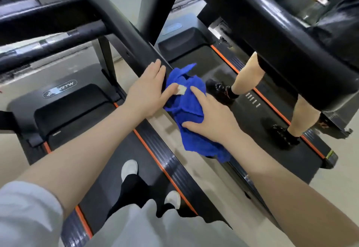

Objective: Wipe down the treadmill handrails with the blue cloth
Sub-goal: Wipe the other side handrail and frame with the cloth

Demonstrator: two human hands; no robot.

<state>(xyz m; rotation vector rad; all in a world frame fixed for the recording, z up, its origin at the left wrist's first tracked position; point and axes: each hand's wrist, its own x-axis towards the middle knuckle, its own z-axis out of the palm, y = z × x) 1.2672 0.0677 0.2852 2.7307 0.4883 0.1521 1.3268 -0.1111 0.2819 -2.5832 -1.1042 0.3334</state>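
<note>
The blue cloth (191, 110) is bunched over the black handrail (124, 31), which slants up and away to the left, with the left hand (147, 93) flat beside it, thumb on the tag, and the right hand (211, 120) pressing it, fingers straight.

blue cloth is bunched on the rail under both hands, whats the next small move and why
Probably slide the blue cloth up along the handrail with the right hand. The cloth lies bunched on the rail's lower end, the left hand rests flat beside it, and the bare rail above looks unwiped.
</note>
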